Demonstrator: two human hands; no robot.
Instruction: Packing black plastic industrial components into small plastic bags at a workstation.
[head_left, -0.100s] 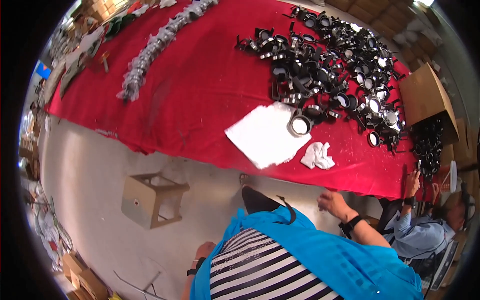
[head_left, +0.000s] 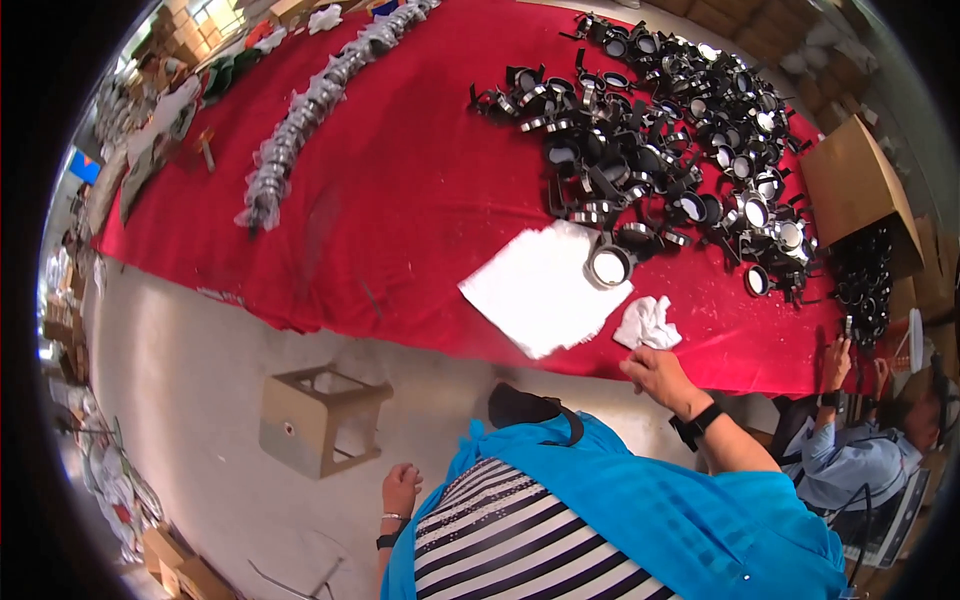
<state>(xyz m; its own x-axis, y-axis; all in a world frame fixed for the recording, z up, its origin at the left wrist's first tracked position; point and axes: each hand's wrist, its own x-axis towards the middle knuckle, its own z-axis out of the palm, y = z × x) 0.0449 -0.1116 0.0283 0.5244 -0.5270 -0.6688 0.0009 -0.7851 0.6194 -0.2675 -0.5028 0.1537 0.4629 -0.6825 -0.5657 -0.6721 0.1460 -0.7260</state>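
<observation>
My right hand is at the near edge of the red-covered table, fingers loosely bent and nothing visible in them. Just beyond its fingertips lies a crumpled white cloth; whether they touch is hard to tell. My left hand hangs low beside my body, fingers loose, with nothing seen in it. Left of the cloth, a white sheet lies flat. A round ring-shaped piece with a dark rim and white centre rests on its right corner.
A heap of black and silver ring-shaped parts covers the table's right side. A row of plastic-wrapped pieces runs along the left. Beige stool stands below the table. At right, a co-worker sits by a cardboard box.
My right hand has moved forward to the table edge, close to the crumpled cloth. The left hand has come forward a little, showing more of itself. My view has shifted slightly.
</observation>
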